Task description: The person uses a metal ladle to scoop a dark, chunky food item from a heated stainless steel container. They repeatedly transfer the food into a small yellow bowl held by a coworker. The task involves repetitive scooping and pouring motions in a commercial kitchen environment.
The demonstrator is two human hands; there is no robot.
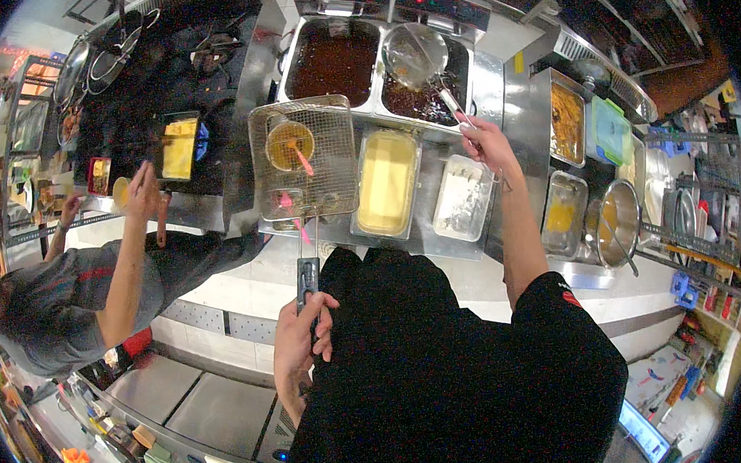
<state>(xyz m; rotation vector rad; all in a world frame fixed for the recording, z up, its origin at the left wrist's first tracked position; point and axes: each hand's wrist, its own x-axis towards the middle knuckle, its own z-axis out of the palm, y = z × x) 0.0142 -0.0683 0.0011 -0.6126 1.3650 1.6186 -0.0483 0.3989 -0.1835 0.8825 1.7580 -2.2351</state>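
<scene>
My left hand (303,333) grips the dark handle of a wire fryer basket (334,188), which extends over the counter in front of the left vat (331,65) of dark oil. A round container of amber liquid (281,137) with an orange spoon (303,158) shows at the mesh; whether it is under or inside the basket I cannot tell. In my right hand (489,147) is the handle of a round mesh strainer (413,48), held over the right vat (425,100). Small dark bits float in that vat's oil.
A container of pale yellow liquid (386,181) and a tray of white powder (464,198) stand along the counter's front. On the right are a tray of orange-brown food (567,121) and a steel bowl (627,211). A co-worker (88,293) stands left by the stove (206,140).
</scene>
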